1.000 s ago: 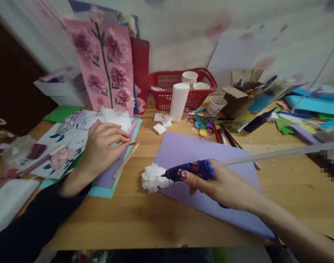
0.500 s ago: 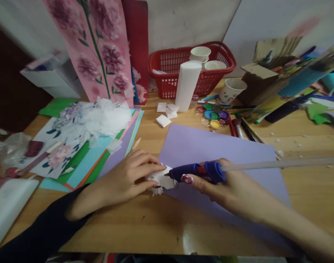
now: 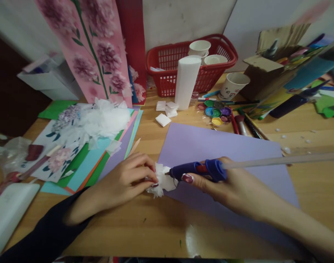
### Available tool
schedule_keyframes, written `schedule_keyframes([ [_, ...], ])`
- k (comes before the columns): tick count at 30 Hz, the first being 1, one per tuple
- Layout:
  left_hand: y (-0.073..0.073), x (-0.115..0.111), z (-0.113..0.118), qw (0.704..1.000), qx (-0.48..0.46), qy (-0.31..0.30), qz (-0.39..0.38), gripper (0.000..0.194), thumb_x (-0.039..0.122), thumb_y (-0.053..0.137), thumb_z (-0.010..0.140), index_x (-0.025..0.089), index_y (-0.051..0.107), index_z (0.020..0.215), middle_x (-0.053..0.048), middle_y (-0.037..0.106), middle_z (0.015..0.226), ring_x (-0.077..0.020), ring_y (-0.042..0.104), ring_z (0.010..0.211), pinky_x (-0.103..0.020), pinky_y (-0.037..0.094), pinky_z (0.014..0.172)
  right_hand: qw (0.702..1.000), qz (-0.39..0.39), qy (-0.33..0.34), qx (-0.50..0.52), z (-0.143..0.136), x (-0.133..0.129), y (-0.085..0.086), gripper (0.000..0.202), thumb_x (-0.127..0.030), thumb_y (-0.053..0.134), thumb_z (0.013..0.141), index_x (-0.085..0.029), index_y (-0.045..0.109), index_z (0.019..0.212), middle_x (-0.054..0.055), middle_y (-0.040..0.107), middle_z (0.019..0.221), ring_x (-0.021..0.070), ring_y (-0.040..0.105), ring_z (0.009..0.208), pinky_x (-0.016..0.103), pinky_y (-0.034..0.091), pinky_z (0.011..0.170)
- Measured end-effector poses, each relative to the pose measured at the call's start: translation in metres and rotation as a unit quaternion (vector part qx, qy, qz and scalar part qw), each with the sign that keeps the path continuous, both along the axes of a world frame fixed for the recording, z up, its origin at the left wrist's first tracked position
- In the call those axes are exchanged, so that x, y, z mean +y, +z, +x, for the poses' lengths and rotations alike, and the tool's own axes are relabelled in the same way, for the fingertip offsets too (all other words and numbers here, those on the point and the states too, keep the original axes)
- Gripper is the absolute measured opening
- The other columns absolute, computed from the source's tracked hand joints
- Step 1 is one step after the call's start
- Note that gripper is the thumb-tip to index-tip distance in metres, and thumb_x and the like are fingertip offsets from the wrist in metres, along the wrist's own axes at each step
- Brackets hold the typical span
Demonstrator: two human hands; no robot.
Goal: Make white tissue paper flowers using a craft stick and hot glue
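Note:
My right hand (image 3: 224, 182) is closed around a blue hot glue gun (image 3: 196, 170), with a long glue stick (image 3: 281, 159) jutting from its back. The gun's nozzle points left and meets, or nearly meets, a small white tissue-paper piece (image 3: 162, 180) with ruffled edges. My left hand (image 3: 136, 175) pinches the left side of that piece between thumb and fingers. Both hands are over the near left edge of a purple sheet of paper (image 3: 224, 142), and the tissue piece partly overlaps it.
Left lie coloured papers (image 3: 84, 164) under a heap of white tissue (image 3: 103, 118). Behind stand a red basket (image 3: 165, 82) with cups, a white tissue roll (image 3: 187, 82) and a paper cup (image 3: 234, 87). Folded white squares (image 3: 163, 119), paint pots (image 3: 216, 112) and brushes (image 3: 241, 125) lie beyond the purple sheet.
My left fingers have drawn back slightly to the left, so more of the ruffled tissue shows. The glue gun stays at nearly the same place, and the camera view has shifted a little.

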State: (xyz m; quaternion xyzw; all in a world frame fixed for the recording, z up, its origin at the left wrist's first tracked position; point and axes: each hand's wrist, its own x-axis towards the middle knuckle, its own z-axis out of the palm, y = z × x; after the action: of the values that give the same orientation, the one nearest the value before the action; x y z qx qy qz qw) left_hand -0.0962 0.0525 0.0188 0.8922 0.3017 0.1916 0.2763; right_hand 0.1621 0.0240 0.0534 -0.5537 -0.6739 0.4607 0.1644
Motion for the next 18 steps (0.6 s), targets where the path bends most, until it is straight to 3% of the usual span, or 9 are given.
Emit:
schedule_keyframes([
  [8,-0.002,0.001,0.000,1.000,-0.011,0.007,-0.015,0.010,0.016,0.058,0.091,0.019,0.067,0.090,-0.003,0.065,0.088,-0.0136,0.062,0.083,-0.026,0.051,0.077,0.999,-0.034,0.007,0.023,0.002,0.008,0.002,0.046,-0.059,0.050,0.088,-0.021,0.056,0.062,-0.003,0.053,0.055,0.0106,0.046,0.049,0.022,0.036,0.045],
  [10,-0.002,0.001,0.000,1.000,0.008,0.020,-0.020,0.013,0.019,0.059,0.092,0.020,0.063,0.104,-0.003,0.065,0.088,-0.0139,0.062,0.081,-0.027,0.051,0.077,0.999,-0.038,0.012,0.024,0.002,0.012,0.002,0.048,-0.061,0.049,0.087,-0.021,0.055,0.061,-0.003,0.052,0.054,0.0109,0.046,0.049,0.022,0.035,0.044],
  [14,-0.004,0.001,-0.003,0.997,0.071,0.022,-0.033,0.040,0.023,0.056,0.095,0.024,0.049,0.134,-0.005,0.062,0.101,-0.0168,0.060,0.095,-0.029,0.051,0.085,0.998,-0.060,0.025,0.019,0.003,0.016,0.001,0.049,-0.062,0.048,0.087,-0.021,0.055,0.062,-0.003,0.049,0.053,0.0103,0.043,0.048,0.022,0.034,0.043],
  [18,-0.003,0.002,-0.005,0.994,0.085,0.016,-0.062,0.027,0.023,0.055,0.095,0.023,0.058,0.122,-0.004,0.058,0.096,-0.0156,0.058,0.094,-0.028,0.049,0.086,0.996,-0.080,0.027,0.018,0.002,0.019,-0.001,0.048,-0.062,0.049,0.086,-0.021,0.055,0.062,-0.003,0.050,0.054,0.0101,0.043,0.048,0.021,0.033,0.043],
])
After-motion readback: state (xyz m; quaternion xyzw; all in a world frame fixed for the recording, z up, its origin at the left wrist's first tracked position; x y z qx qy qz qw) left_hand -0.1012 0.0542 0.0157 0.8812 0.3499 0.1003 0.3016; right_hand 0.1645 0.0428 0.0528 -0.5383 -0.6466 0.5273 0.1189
